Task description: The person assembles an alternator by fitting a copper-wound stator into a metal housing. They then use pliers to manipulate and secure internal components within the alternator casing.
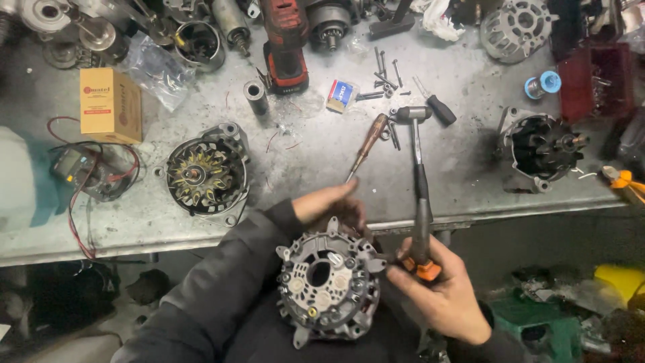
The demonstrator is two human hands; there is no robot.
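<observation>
Alternator (329, 289) rests in a person's lap below the bench (463, 181) edge, its rear housing turned up toward the camera so the vented end cover and terminals are open to view. The left hand (332, 205) reaches over the top rim, fingers curled behind the casing to steady it against the body. The right hand (443, 296) has its grip closed on the orange-and-black handle of a hammer (420, 195), shaft pointing away from the person, so that the steel head (410, 114) hangs over the bench, well clear of the housing.

On the bench (a scratched, grey metal sheet) lie the parts of similar work: a second alternator (205, 175) lying open with its yellow windings showing, and a third unit (544, 144) at the right with its rotor exposed. A wood-handled screwdriver (369, 144) sits just beside the hammer head, loose bolts (386, 70) scattered near it. A red cordless drill (285, 47) stands at the back edge, a cardboard box (111, 104) to the left, and a multimeter (77, 168) with red and black leads trails over the front lip. A small black-handled tool (437, 104) and a spool (543, 85) lie farther right.
</observation>
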